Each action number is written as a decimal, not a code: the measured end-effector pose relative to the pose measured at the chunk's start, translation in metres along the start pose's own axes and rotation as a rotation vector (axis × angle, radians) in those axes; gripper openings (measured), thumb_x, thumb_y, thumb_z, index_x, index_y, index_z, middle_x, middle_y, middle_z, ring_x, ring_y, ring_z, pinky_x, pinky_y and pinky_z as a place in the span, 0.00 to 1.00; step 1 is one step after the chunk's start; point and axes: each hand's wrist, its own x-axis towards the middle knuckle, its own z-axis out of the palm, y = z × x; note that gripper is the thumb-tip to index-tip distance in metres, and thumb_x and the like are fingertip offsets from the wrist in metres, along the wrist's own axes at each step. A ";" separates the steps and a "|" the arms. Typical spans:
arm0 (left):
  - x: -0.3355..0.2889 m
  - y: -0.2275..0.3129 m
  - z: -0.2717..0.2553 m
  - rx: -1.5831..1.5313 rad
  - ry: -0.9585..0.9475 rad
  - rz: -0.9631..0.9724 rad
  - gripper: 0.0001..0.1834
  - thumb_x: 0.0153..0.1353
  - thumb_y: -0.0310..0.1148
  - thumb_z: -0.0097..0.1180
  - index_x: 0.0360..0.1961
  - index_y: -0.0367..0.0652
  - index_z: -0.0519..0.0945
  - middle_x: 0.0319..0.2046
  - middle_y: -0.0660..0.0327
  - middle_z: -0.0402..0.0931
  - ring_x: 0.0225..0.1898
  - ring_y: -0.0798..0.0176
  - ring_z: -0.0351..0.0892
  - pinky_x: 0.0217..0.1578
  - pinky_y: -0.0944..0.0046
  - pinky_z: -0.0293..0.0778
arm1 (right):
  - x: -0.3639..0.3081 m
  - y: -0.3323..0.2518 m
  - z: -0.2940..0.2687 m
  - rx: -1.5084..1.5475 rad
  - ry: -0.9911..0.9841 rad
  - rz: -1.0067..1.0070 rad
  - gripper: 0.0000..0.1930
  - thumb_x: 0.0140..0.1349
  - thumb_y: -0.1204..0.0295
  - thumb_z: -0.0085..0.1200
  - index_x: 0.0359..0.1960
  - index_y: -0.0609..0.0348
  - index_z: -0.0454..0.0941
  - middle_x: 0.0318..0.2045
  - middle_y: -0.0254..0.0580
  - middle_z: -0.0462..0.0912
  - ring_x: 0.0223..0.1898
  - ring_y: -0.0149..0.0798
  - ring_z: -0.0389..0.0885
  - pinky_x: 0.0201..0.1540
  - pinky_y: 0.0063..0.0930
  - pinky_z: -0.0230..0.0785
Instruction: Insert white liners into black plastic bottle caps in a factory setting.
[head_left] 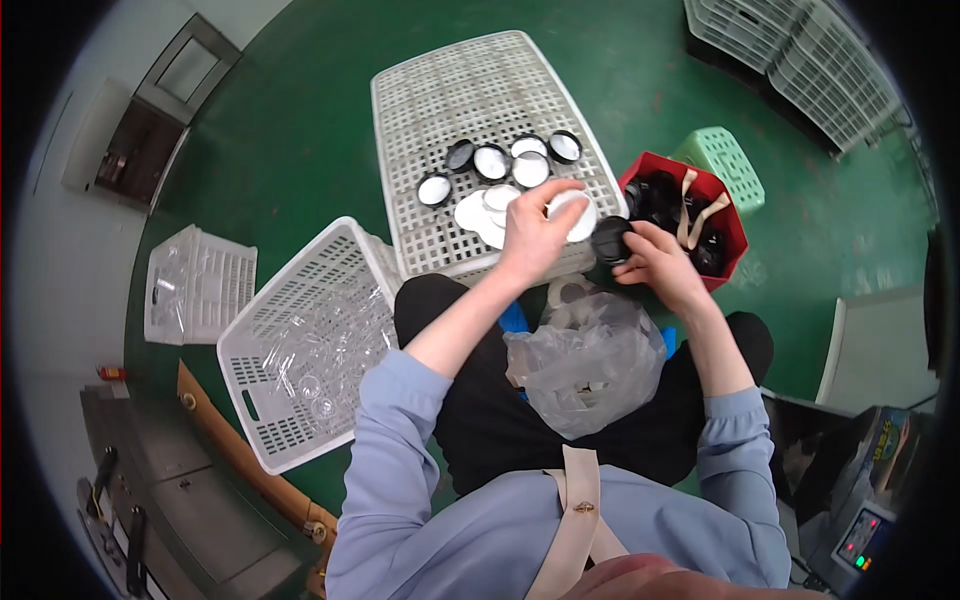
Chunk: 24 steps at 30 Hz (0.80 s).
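Note:
My left hand (pixel 537 232) is closed with thumb and finger on a white disc (pixel 580 222), over the near right part of an upturned white lattice crate (pixel 430 110). To its right, my right hand (pixel 660 262) grips a round black lid (pixel 611 241) by the edge. Several loose white discs (pixel 478 215) lie overlapping beside my left hand. Beyond them, black lids with white discs inside, such as a lid (pixel 434 190) at the left, rest on the crate; one black lid (pixel 460 155) shows a dark face.
A red tub (pixel 735 235) with black lids and a beige strap stands right, beside a green basket (pixel 730 165). Between my legs lies a translucent plastic bag (pixel 590 360). Left, a white basket (pixel 235 345) holds clear plastic pieces; another white basket (pixel 235 280) stands beyond.

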 end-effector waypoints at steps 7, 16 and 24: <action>-0.018 -0.019 0.039 0.160 0.002 0.124 0.14 0.63 0.30 0.64 0.49 0.38 0.86 0.37 0.55 0.79 0.44 0.58 0.79 0.49 0.62 0.73 | 0.003 0.021 0.011 0.276 -0.128 0.002 0.19 0.79 0.58 0.43 0.58 0.59 0.71 0.43 0.37 0.81 0.36 0.31 0.85 0.38 0.28 0.82; -0.020 -0.025 0.044 -0.135 -0.133 -0.238 0.23 0.74 0.41 0.54 0.56 0.28 0.78 0.43 0.55 0.83 0.44 0.66 0.81 0.48 0.66 0.76 | 0.011 0.029 0.002 0.309 -0.002 0.018 0.19 0.78 0.57 0.43 0.56 0.62 0.73 0.40 0.38 0.83 0.34 0.30 0.84 0.38 0.26 0.81; -0.026 -0.042 0.048 -0.119 -0.257 -0.303 0.13 0.69 0.33 0.58 0.43 0.31 0.83 0.27 0.63 0.83 0.28 0.75 0.77 0.30 0.69 0.73 | 0.005 0.034 0.009 -0.160 0.035 -0.118 0.22 0.73 0.57 0.51 0.53 0.67 0.76 0.39 0.39 0.83 0.30 0.27 0.83 0.29 0.23 0.77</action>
